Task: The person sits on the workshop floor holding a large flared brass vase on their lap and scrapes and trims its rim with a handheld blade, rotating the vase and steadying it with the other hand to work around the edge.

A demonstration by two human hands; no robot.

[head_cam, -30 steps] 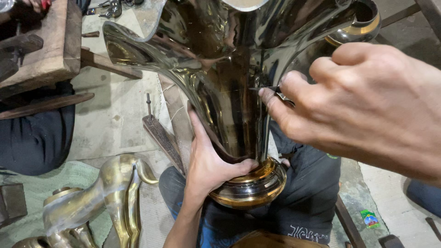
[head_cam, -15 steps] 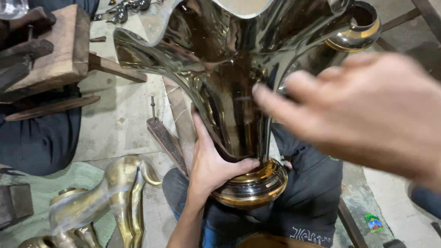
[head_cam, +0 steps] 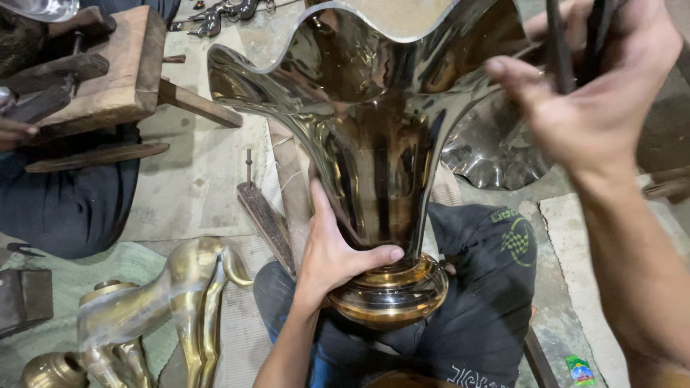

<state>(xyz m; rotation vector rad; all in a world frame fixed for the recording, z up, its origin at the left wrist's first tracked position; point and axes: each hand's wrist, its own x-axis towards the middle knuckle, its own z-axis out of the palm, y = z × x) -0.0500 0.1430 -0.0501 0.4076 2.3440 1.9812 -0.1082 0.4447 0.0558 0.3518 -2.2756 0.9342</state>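
**Around the Workshop Floor**

Upper left: a wooden block bench with dark wooden handles lying across it. Beneath it, a dark-trousered leg of another person, with fingertips showing at the left edge. Along the concrete floor, a flat wooden stick with a metal pin at its end. Lower left: a curved brass piece resting on green cloth, near a dark metal block. Top centre: small dark metal fittings. Right of centre: a wavy polished metal dish on the ground. Bottom right: a small green packet.
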